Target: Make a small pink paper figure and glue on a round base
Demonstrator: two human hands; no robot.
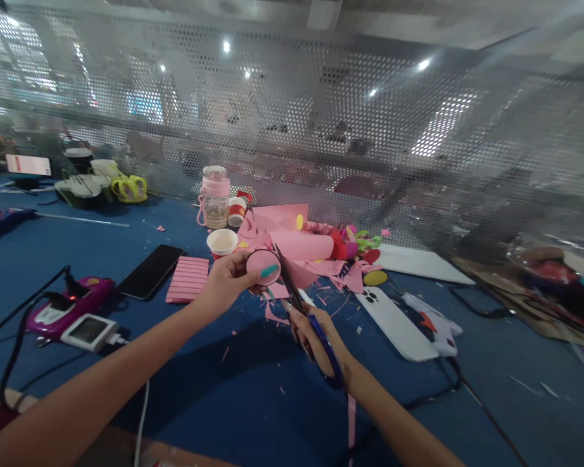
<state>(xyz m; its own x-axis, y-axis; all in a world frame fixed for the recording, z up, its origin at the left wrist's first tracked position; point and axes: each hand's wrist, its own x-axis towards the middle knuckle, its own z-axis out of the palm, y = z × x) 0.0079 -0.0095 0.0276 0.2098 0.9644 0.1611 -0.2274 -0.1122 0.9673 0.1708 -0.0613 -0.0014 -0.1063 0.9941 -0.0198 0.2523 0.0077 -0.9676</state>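
Observation:
In my left hand (231, 275) I grip a round pink paper piece (257, 263) with a dark rim, pinched between thumb and fingers. A teal oval patch shows at the thumb's tip; whether it is a nail or paper I cannot tell. My right hand (321, 334) is closed around the blue handles of a pair of scissors (291, 283). The dark blades point up and away, right beside the paper's right edge. Behind both hands lie a rolled pink sheet (302, 246) and pink paper scraps (353, 277).
To the left are a striped pink pad (188, 279), black phone (150, 271), purple power strip (71, 308), paper cup (222, 241) and pink-lidded bottle (215, 201). At right lie a white phone (399, 324) and glue gun (433, 321) with a cord. A perforated metal screen (282, 97) rises behind.

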